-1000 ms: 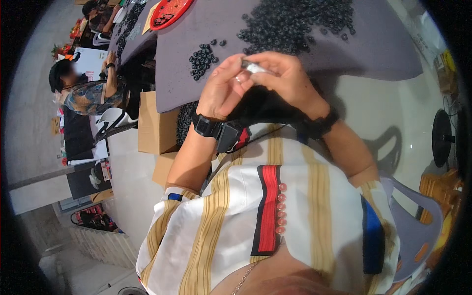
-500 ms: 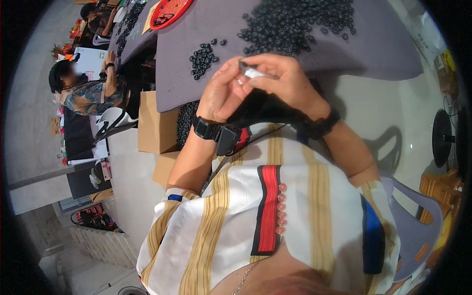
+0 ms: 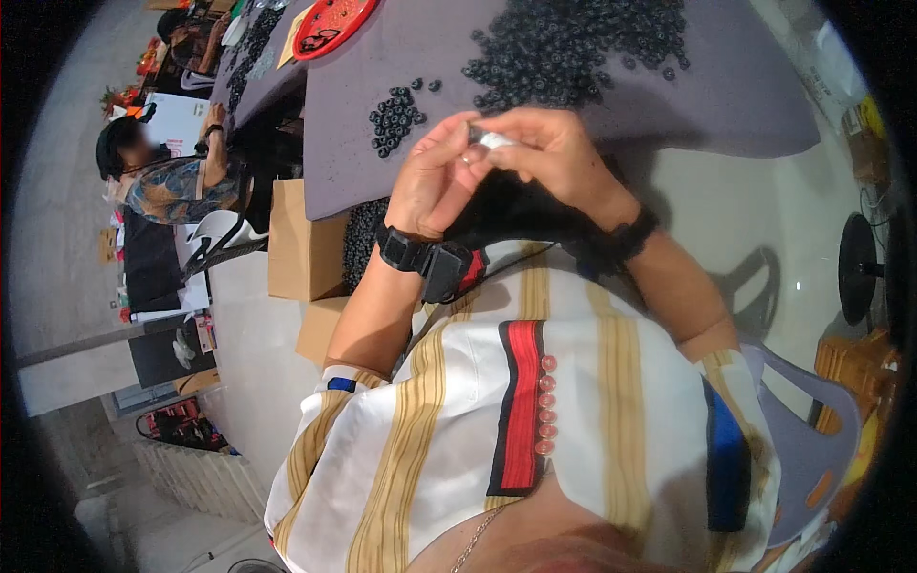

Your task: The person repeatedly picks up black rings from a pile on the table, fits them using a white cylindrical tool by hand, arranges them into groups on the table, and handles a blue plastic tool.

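My left hand [image 3: 435, 177] and my right hand [image 3: 564, 158] meet just above the near edge of the purple-grey table. The left fingertips are pinched on a small black round part, now mostly hidden; only a dark bit shows. A small white slender tool [image 3: 495, 140] lies in the grip of my right thumb and fingers, its tip against the left fingertips. What kind of tool it is I cannot make out. Beyond my left hand sits a small cluster of black round parts [image 3: 394, 122] with holes. A much larger heap of black parts [image 3: 564, 53] spreads beyond my right hand.
A red tray [image 3: 330, 27] stands at the table's far left. Cardboard boxes [image 3: 291, 239] stand below the left table edge, beside more black parts. A purple plastic chair [image 3: 807, 430] is at the right. Another person [image 3: 181, 181] sits working at the far left.
The right fingers have curled further over the white tool, so less of it shows. The dark part at the left fingertips is now more covered. Both forearms have hardly moved.
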`<state>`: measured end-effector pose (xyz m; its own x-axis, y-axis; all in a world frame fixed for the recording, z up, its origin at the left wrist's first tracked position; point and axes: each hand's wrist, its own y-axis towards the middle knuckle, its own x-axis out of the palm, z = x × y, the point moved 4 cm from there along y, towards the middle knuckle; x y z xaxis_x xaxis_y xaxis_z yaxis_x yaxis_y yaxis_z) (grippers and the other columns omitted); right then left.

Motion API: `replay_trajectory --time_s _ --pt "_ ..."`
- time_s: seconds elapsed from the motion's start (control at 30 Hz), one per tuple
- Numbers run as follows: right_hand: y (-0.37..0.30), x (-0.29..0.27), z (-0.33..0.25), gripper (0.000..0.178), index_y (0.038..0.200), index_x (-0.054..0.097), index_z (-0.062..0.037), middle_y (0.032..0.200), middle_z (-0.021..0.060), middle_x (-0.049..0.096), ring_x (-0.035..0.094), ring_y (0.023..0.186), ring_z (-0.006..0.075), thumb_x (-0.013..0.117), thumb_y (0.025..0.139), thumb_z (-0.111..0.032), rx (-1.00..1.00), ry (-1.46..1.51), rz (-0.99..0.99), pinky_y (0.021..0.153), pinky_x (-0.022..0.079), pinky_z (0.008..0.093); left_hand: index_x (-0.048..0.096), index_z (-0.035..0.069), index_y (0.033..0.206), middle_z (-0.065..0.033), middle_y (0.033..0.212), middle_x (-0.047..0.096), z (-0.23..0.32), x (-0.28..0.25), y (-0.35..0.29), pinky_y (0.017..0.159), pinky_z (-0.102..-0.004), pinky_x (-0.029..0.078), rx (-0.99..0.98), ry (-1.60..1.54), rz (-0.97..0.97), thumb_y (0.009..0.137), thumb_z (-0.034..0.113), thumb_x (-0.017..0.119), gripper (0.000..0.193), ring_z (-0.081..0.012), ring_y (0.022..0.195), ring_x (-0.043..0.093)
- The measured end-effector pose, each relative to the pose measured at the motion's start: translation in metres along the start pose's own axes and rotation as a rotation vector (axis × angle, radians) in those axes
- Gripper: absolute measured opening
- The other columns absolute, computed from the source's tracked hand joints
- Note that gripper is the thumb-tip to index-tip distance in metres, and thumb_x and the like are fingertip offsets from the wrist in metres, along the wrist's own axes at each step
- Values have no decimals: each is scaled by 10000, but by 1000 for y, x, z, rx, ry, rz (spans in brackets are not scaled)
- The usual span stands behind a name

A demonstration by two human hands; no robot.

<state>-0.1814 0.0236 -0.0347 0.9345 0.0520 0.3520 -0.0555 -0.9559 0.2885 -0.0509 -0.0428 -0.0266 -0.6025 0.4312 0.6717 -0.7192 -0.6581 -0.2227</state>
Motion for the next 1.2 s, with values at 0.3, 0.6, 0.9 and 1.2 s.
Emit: replay_trajectory --time_s 0.3,0.6,0.9,1.2 --pt "0 -2 3 359 1200 546 -11 879 20 664 570 716 40 626 854 -64 24 -51 -31 554 413 174 562 2 1084 -52 881 590 3 0 6 749 -280 503 5 24 44 918 88 542 188 -125 748 539" --pt "2 -3 1 308 1129 589 18 778 3 636 548 646 24 653 846 -86 8 -32 -27 512 404 164 580 -4 1079 -73 882 616 2 -4 7 773 -295 516 16 16 -32 904 79 563 195 -138 761 574" --pt "5 -4 1 290 1121 591 13 850 29 673 590 707 31 646 847 -68 10 19 -30 524 419 158 586 -16 1071 -94 913 630 1 -5 9 770 -296 521 12 17 -75 898 68 571 193 -147 766 591" --pt "2 -4 1 350 1183 560 -11 787 -6 599 518 642 31 615 837 -6 -12 -53 -73 533 403 172 601 1 1069 -99 920 651 5 -6 8 725 -274 536 58 71 -59 895 41 567 182 -144 746 619"
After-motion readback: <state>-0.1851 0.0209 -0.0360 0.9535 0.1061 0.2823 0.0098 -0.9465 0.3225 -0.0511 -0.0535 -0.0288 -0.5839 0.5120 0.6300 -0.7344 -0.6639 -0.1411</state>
